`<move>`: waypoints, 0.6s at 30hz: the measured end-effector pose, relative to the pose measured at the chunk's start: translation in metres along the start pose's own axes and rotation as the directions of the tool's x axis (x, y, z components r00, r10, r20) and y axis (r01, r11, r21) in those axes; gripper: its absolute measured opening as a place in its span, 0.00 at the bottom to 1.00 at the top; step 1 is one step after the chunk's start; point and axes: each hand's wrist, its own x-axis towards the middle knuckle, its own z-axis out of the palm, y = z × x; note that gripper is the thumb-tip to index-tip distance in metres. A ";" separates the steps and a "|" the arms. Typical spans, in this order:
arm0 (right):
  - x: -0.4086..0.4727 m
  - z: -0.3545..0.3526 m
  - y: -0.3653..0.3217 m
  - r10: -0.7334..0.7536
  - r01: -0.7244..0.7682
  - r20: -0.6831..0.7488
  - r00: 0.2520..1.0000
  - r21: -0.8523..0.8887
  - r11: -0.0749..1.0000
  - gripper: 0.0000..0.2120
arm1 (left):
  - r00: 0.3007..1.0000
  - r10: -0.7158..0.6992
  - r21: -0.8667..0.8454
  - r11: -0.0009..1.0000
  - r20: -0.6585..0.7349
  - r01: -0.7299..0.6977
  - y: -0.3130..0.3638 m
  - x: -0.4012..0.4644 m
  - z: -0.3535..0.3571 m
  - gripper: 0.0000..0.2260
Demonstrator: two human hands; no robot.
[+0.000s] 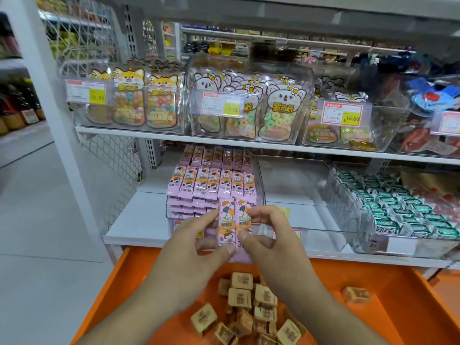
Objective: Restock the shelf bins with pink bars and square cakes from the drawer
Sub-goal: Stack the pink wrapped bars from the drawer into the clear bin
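Note:
My left hand (199, 241) and my right hand (267, 235) together hold a small stack of pink bars (234, 221) upright, just in front of the lower shelf. My left thumb and fingers pinch the left bar, and my right hand grips the right one. Right behind them a clear bin (171, 215) is filled with rows of the same pink bars (214, 181). Below my arms, square cakes (251, 307) in tan wrappers lie heaped in the open orange drawer (388, 317). One cake (356, 295) lies apart at the right.
An empty clear bin (298, 195) stands right of the pink-bar bin, then a bin of green-and-white wrapped sweets (398, 210). The upper shelf carries clear bins of candy bags (129, 103) with price tags. A white upright (57, 115) borders the shelf at left, beside the aisle floor (32, 220).

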 end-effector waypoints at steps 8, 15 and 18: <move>0.009 0.008 -0.006 -0.022 0.030 0.187 0.982 -0.043 0.999 0.29 | 0.994 0.084 0.089 0.992 0.068 -0.090 0.002 0.006 -0.033 0.28; 0.034 0.023 -0.008 -0.199 0.235 0.148 0.969 -0.300 0.925 0.33 | 0.960 0.273 0.489 0.831 0.054 -0.264 -0.001 0.030 -0.065 0.32; 0.059 0.032 -0.015 -0.275 0.320 0.162 0.948 -0.491 0.810 0.32 | 0.945 0.326 0.584 0.760 0.035 -0.284 0.004 0.049 -0.075 0.31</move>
